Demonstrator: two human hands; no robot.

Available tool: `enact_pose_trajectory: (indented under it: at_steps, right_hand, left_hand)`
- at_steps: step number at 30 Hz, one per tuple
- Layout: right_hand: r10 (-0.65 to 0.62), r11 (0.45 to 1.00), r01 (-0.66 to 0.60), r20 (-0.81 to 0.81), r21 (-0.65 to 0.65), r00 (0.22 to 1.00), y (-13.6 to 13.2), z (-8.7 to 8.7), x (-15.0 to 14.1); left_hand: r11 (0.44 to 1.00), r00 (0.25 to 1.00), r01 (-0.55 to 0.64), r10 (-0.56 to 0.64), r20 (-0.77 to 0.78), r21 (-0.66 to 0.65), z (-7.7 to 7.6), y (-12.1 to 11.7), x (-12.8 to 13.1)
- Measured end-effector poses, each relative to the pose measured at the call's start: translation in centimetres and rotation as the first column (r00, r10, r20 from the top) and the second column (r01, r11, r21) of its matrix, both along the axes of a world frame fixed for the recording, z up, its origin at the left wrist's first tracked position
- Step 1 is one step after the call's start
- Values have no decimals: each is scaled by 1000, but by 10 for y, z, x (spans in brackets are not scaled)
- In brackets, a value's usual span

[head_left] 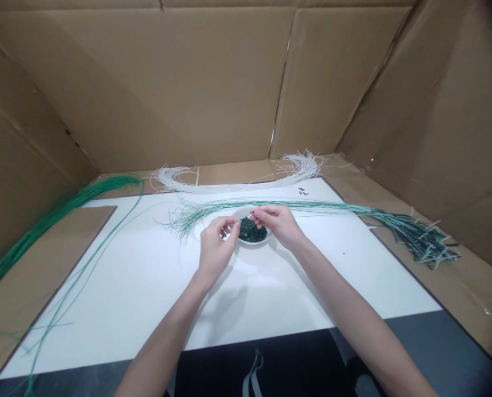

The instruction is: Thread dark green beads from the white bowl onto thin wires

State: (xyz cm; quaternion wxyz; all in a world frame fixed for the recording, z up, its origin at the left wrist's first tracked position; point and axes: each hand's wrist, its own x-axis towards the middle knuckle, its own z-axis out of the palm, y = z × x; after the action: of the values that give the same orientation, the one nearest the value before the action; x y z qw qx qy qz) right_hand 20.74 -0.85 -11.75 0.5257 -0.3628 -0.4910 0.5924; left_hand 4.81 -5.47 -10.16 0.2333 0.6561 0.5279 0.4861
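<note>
A white bowl (257, 243) full of small dark green beads (253, 230) stands on the white sheet between my hands. At the bowl's left edge, my left hand (219, 238) is closed in a pinch, with a few dark specks by its curled fingers. My right hand (277, 220) pinches over the bowl's right side. Whatever either hand holds is too small to make out. Just behind the hands runs a bundle of thin green strands (324, 207), its right end (426, 242) thick with dark beads and pale tips.
Loose white strands (238, 188) lie along the back. A thick green bundle (43, 229) rests at the left, with stray strands crossing the white sheet (138, 309). Several dark bits (303, 191) sit at the back right. Cardboard walls (225, 82) enclose the back and sides.
</note>
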Motion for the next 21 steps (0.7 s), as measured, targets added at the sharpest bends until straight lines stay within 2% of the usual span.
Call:
enact_pose_trajectory:
  at_steps: [6, 15, 21]
  right_hand:
    - [21, 999, -22, -43, -30, 999, -3, 5, -2]
    - [75, 994, -84, -116, -75, 990, -6, 8, -2]
    - [68, 994, -78, -125, -71, 990, -5, 8, -1]
  left_hand:
    - [1000, 999, 6, -5, -49, 18, -2, 0, 0]
    - [1000, 1000, 6, -5, -31, 29, 1, -2, 1]
    - [999, 1000, 6, -6, -24, 33, 1, -2, 1]
